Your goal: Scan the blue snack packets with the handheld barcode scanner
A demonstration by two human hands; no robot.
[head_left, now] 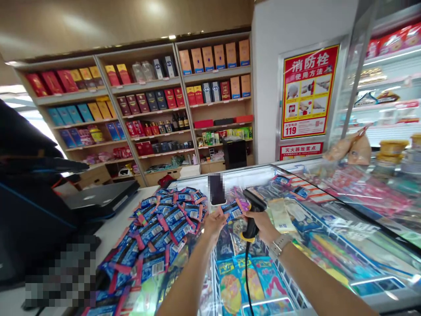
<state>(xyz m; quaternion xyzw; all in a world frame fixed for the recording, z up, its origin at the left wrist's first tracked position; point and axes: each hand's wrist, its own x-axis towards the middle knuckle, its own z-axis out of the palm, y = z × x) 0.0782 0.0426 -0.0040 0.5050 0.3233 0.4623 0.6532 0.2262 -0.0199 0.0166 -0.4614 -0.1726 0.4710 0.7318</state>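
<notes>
My left hand (214,222) pinches the left end of a small blue and pink snack packet (233,211), held flat over the glass-topped freezer. Wrapped round a black barcode scanner (253,205) with yellow trim is my right hand (262,224), whose fingertips also meet the packet's right end. The scanner's cable (247,272) hangs down toward me. Left of my hands lies a big heap of similar packets (164,224), many showing barcodes. Just beyond the held packet is a dark, phone-like rectangle (216,189), partly blurred out.
Several frozen packs lie inside the freezer (230,281) below. A few more packets (300,192) rest on its glass farther right. On the left stand a dark laptop-like device (101,197) and a blurred keypad area (62,272). Shelves of boxes (151,101) line the back wall.
</notes>
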